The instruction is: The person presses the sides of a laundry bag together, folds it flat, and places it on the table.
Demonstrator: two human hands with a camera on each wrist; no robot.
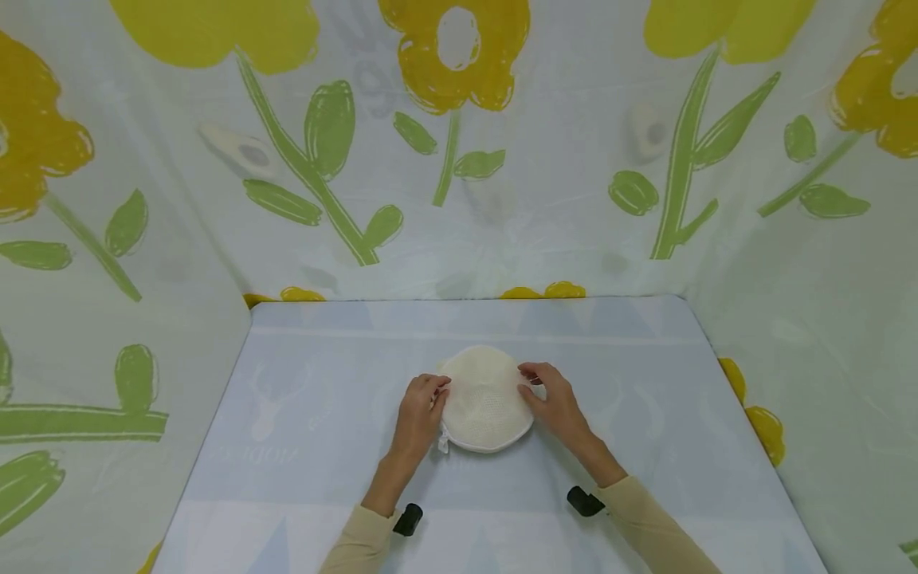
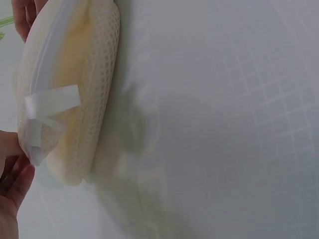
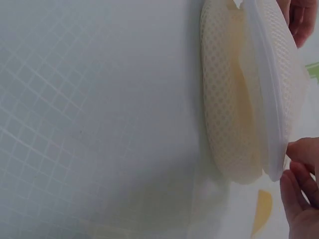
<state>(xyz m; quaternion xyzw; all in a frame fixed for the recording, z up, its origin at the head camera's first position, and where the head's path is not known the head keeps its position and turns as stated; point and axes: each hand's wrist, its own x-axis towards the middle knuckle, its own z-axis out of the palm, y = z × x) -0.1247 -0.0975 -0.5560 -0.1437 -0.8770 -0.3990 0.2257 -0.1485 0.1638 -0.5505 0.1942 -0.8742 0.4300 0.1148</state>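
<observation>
A round cream mesh laundry bag [image 1: 486, 399] sits on the table with its white-edged mouth gaping. In the left wrist view, a white ribbon tab [image 2: 55, 102] hangs from the white edging. My left hand [image 1: 421, 414] pinches the bag's left side between thumb and fingers, close to that tab. On the opposite side my right hand [image 1: 559, 404] pinches the white edging, as the right wrist view shows at the bag's end [image 3: 271, 164]. A pale yellowish inside shows between the raised upper layer and the lower mesh. The bag's far underside is hidden.
The table [image 1: 287, 446] has a pale blue patterned cover. Flower-printed curtains [image 1: 552, 199] stand along its back and both sides. Black wrist cameras [image 1: 585, 501] are worn below both hands, near the beige sleeves [image 1: 656, 526].
</observation>
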